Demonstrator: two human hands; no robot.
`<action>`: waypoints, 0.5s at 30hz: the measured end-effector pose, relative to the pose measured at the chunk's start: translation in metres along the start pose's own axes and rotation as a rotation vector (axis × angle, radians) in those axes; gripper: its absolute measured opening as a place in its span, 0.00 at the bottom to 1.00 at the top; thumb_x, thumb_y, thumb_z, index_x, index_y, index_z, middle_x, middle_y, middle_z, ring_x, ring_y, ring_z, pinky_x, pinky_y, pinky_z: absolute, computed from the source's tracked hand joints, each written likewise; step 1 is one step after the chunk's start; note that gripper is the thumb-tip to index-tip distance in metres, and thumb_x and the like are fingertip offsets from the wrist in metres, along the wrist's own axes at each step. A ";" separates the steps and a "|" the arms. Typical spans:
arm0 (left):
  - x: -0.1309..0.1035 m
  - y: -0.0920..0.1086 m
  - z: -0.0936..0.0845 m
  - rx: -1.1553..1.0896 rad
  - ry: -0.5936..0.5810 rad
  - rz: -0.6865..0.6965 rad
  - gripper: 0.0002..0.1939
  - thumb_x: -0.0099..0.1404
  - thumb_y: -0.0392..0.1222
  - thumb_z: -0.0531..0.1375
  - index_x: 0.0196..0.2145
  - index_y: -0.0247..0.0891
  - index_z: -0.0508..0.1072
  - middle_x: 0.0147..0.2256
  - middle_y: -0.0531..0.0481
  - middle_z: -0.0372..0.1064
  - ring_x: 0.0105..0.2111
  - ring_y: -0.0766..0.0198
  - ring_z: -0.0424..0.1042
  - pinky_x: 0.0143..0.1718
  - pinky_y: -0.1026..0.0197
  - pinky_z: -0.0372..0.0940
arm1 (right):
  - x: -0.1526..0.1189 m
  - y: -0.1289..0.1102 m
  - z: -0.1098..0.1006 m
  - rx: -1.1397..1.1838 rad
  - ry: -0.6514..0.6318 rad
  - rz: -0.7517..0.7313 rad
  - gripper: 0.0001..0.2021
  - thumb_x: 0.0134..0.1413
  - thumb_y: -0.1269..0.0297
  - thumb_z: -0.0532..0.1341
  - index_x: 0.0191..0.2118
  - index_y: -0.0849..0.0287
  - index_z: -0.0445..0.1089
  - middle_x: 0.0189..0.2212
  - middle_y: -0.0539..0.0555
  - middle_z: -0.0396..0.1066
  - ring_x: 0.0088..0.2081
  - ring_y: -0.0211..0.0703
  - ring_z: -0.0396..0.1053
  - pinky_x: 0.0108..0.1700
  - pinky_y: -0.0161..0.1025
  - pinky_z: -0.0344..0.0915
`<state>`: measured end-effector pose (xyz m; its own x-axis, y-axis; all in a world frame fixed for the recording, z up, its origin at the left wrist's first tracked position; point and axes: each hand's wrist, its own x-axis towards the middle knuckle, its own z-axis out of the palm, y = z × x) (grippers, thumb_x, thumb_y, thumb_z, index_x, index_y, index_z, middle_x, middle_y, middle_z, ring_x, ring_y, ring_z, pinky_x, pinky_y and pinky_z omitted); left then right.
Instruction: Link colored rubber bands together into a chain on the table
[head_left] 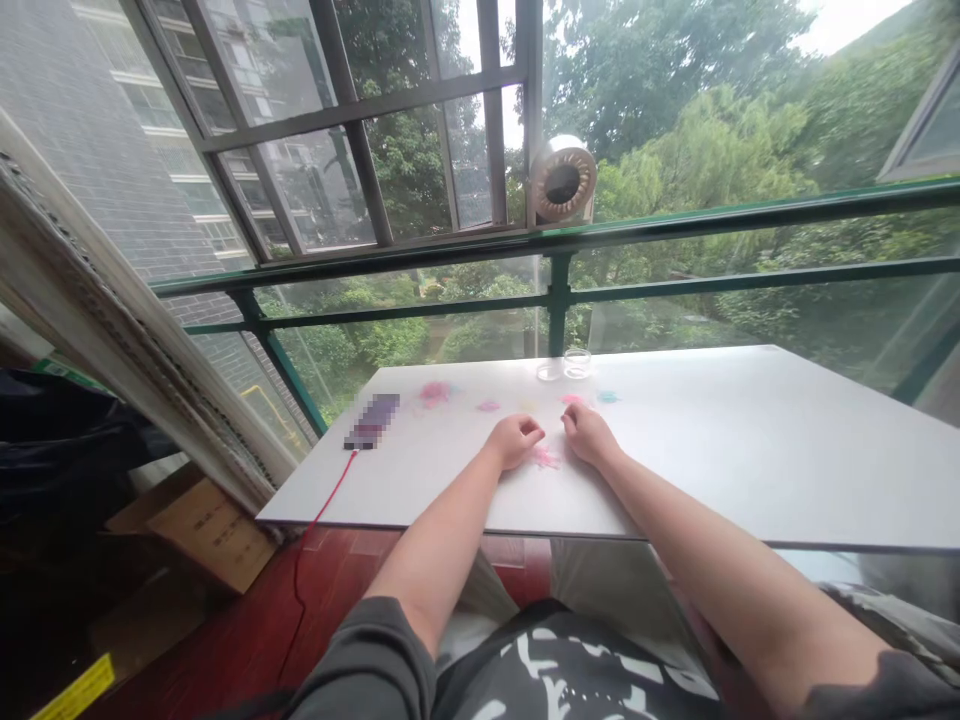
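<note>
My left hand [515,441] is over the middle of the white table, its thumb and fingers closed in a pinch. Facing it across a small gap is my right hand [589,433], also closed with fingertips together. Whatever either hand pinches is too small to make out. Between and just below them lies a loose cluster of small pink pieces [546,457]. Beyond my right fingertips is a bright pink pile [573,399], with a teal pile [608,397] to its right. A purple-pink pile [489,406] lies past my left hand.
A larger pink-red pile [435,393] lies at the table's [750,450] left. Nearby is a phone-like device [373,420] with a red cable [328,497] running off the front edge. Two clear round containers [577,363] stand at the back edge, by the green railing [557,290].
</note>
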<state>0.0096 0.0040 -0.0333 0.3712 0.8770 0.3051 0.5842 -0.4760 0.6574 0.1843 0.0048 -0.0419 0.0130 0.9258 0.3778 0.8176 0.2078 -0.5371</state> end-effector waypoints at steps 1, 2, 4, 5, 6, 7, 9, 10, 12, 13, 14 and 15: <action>0.000 0.000 0.000 -0.014 0.017 -0.009 0.11 0.56 0.44 0.55 0.30 0.36 0.73 0.30 0.50 0.72 0.31 0.67 0.67 0.35 0.65 0.62 | 0.000 0.000 0.000 0.007 0.001 0.004 0.06 0.52 0.66 0.51 0.29 0.59 0.62 0.28 0.54 0.69 0.30 0.40 0.63 0.32 0.34 0.54; 0.001 0.000 0.000 -0.024 0.031 -0.019 0.11 0.56 0.45 0.55 0.31 0.35 0.73 0.30 0.50 0.72 0.31 0.67 0.68 0.35 0.65 0.62 | -0.001 0.000 -0.001 0.016 -0.011 -0.010 0.06 0.52 0.66 0.51 0.29 0.59 0.62 0.28 0.54 0.69 0.30 0.40 0.63 0.32 0.35 0.54; 0.001 -0.001 0.001 -0.032 0.050 -0.043 0.12 0.56 0.45 0.55 0.31 0.36 0.73 0.30 0.50 0.72 0.31 0.66 0.68 0.36 0.64 0.62 | -0.003 -0.001 -0.002 0.031 -0.060 -0.078 0.05 0.52 0.65 0.51 0.29 0.58 0.62 0.27 0.52 0.69 0.30 0.40 0.63 0.32 0.34 0.54; 0.001 -0.002 0.001 -0.034 0.054 -0.052 0.12 0.56 0.45 0.55 0.32 0.36 0.73 0.30 0.50 0.72 0.31 0.66 0.68 0.35 0.64 0.62 | -0.004 -0.001 -0.002 0.038 -0.083 -0.113 0.05 0.52 0.64 0.51 0.29 0.58 0.62 0.27 0.52 0.68 0.30 0.39 0.63 0.32 0.34 0.54; 0.001 -0.002 0.002 -0.034 0.054 -0.059 0.12 0.56 0.45 0.55 0.32 0.36 0.73 0.30 0.50 0.72 0.31 0.66 0.68 0.35 0.64 0.62 | -0.006 -0.001 -0.002 0.042 -0.101 -0.142 0.06 0.52 0.64 0.51 0.29 0.58 0.61 0.26 0.51 0.68 0.29 0.39 0.64 0.33 0.34 0.55; 0.001 -0.002 0.003 -0.032 0.052 -0.063 0.12 0.56 0.45 0.55 0.31 0.36 0.73 0.31 0.50 0.72 0.31 0.66 0.68 0.35 0.64 0.62 | -0.007 -0.001 -0.002 0.046 -0.115 -0.168 0.06 0.52 0.64 0.51 0.29 0.58 0.61 0.26 0.51 0.68 0.29 0.39 0.64 0.33 0.34 0.55; 0.002 -0.003 0.005 -0.027 0.033 -0.060 0.12 0.56 0.46 0.55 0.31 0.36 0.73 0.30 0.50 0.72 0.31 0.66 0.67 0.34 0.64 0.61 | -0.007 0.000 -0.002 0.049 -0.127 -0.194 0.06 0.53 0.64 0.51 0.29 0.57 0.61 0.26 0.51 0.68 0.29 0.39 0.64 0.32 0.34 0.55; 0.001 -0.003 0.005 -0.026 0.015 -0.056 0.12 0.56 0.46 0.55 0.31 0.36 0.73 0.30 0.51 0.72 0.31 0.66 0.67 0.34 0.65 0.61 | -0.007 0.000 -0.002 0.045 -0.121 -0.186 0.06 0.52 0.64 0.51 0.29 0.58 0.61 0.26 0.51 0.68 0.29 0.39 0.64 0.32 0.34 0.55; 0.001 -0.003 0.005 -0.037 -0.029 -0.049 0.12 0.55 0.46 0.55 0.30 0.36 0.73 0.29 0.51 0.71 0.29 0.67 0.67 0.33 0.65 0.61 | -0.005 0.001 -0.002 0.022 -0.081 -0.131 0.06 0.53 0.65 0.50 0.30 0.58 0.61 0.27 0.52 0.68 0.30 0.40 0.64 0.32 0.35 0.55; 0.001 -0.003 0.004 -0.046 -0.046 -0.047 0.12 0.55 0.46 0.55 0.30 0.36 0.73 0.28 0.52 0.71 0.29 0.67 0.66 0.32 0.65 0.61 | -0.004 0.002 -0.003 0.007 -0.056 -0.094 0.06 0.53 0.65 0.49 0.30 0.58 0.61 0.27 0.53 0.69 0.30 0.40 0.64 0.32 0.35 0.55; 0.000 -0.004 0.004 -0.056 -0.052 -0.048 0.13 0.55 0.46 0.55 0.31 0.35 0.73 0.28 0.52 0.71 0.28 0.67 0.66 0.32 0.65 0.60 | -0.004 0.002 -0.003 -0.010 -0.035 -0.064 0.06 0.53 0.65 0.49 0.30 0.58 0.61 0.27 0.54 0.69 0.30 0.41 0.65 0.32 0.35 0.55; 0.000 -0.004 0.003 -0.063 -0.050 -0.050 0.13 0.55 0.46 0.55 0.31 0.35 0.73 0.28 0.52 0.71 0.28 0.67 0.66 0.32 0.65 0.60 | -0.004 0.001 -0.003 -0.026 -0.026 -0.048 0.06 0.53 0.65 0.49 0.30 0.58 0.61 0.27 0.54 0.69 0.30 0.41 0.65 0.31 0.35 0.55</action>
<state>0.0098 0.0057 -0.0378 0.3792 0.8944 0.2374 0.5569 -0.4255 0.7133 0.1868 0.0006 -0.0417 -0.0413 0.9231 0.3822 0.8315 0.2438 -0.4991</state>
